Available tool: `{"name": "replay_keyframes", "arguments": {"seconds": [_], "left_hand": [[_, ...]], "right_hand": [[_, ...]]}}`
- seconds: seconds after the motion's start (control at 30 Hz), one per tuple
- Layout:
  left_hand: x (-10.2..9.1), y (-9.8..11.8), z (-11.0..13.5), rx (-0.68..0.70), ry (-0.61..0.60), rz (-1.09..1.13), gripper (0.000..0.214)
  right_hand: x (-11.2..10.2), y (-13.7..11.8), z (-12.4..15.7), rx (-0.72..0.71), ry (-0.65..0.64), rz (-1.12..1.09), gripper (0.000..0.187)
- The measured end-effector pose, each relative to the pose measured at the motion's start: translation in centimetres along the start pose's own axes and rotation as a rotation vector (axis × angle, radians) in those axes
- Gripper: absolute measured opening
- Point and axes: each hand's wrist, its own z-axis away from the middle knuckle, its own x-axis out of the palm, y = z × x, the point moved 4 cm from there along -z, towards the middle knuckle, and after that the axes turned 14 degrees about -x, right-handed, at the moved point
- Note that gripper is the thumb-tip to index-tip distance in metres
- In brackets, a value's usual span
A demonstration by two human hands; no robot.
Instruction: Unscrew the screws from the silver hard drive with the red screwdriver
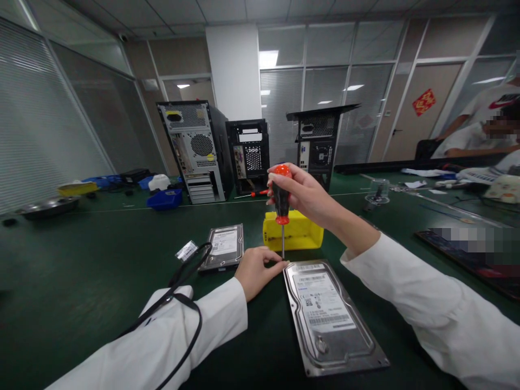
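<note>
A screwdriver (281, 201) with a red and black handle stands upright in my right hand (309, 196), its fingers wrapped round the grip. Its shaft points straight down to the far left corner of a silver hard drive (353, 330) lying flat, label up. At that corner my left hand (259, 270) is closed in a pinch beside the screwdriver's tip. Whatever those fingertips hold is too small to make out. A second hard drive (236, 248) lies beyond my left hand, and a yellow bin (312, 234) is just behind the screwdriver.
Computer cases (221, 157) stand at the back of the green table (122, 260). A black strap (199, 319) with a tag runs over my left sleeve. A blue tray (164, 199) and a metal bowl (49, 206) are at left; a clear cup (377, 192) and a person (467, 141) at right.
</note>
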Motion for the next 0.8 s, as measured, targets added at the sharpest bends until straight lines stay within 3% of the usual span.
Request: {"name": "replay_keyframes", "arguments": {"seconds": [0.37,0.57,0.8], "left_hand": [[-0.03,0.09,-0.04,-0.004,-0.106,0.05,0.024],[0.61,-0.45,-0.28,-0.028,-0.264,0.113,0.031],[-0.11,-0.6,-0.64,-0.108,-0.419,0.138,0.035]], "right_hand": [[0.18,-0.03,0.13,0.037,-0.039,-0.035,0.029],[-0.05,-0.2,0.16,-0.005,0.004,0.016,0.027],[0.18,-0.18,0.13,0.0,-0.009,-0.001,0.027]]}}
